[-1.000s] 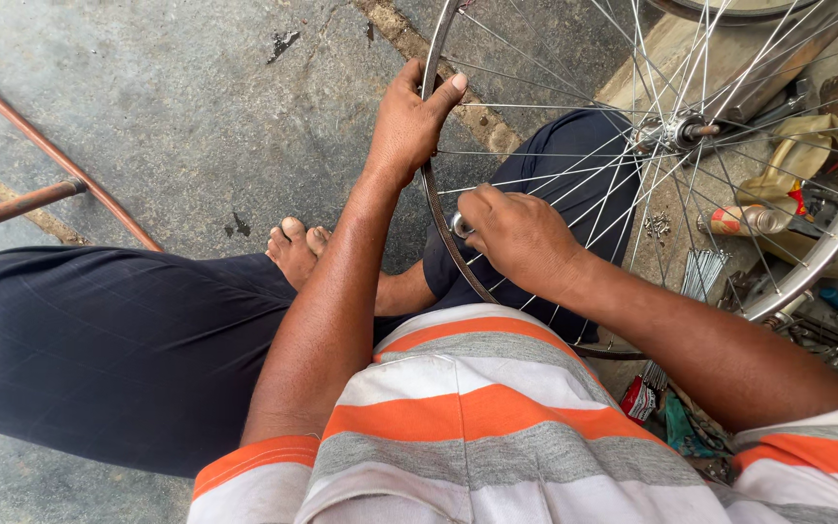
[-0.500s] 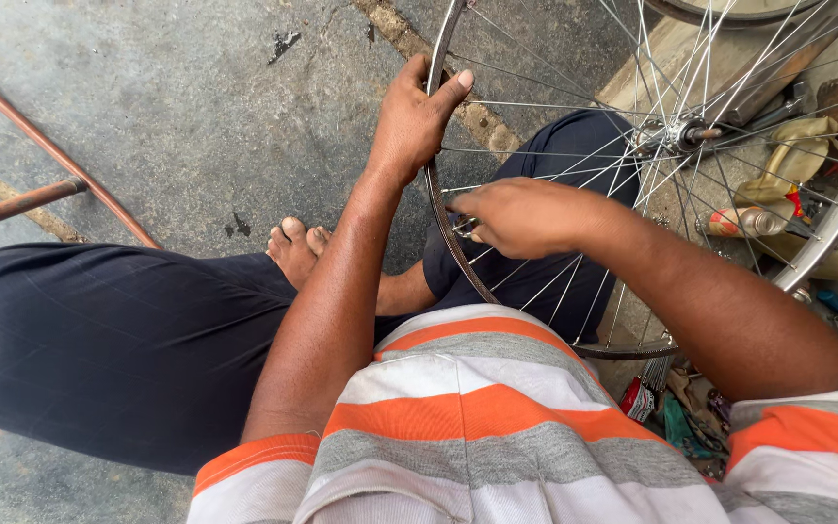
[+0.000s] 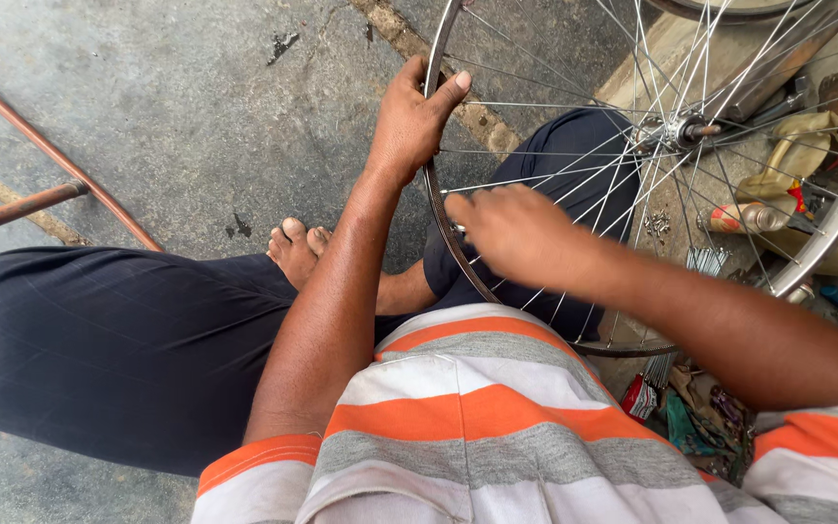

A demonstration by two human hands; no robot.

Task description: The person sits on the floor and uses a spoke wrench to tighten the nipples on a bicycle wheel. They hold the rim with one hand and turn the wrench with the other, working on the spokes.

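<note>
Wheel (image 3: 831, 218) stands upright over the seated person's lap, hub (image 3: 679, 129) at far right. Left hand (image 3: 409, 121) is clamped on the rim's far-left edge, thumb over the metal. Right hand (image 3: 514, 236) rests at the near rim among the spokes (image 3: 574, 146), fingers bunched together; whether they pinch anything cannot be told. Pipes (image 3: 50, 155) lie far left on the concrete.
</note>
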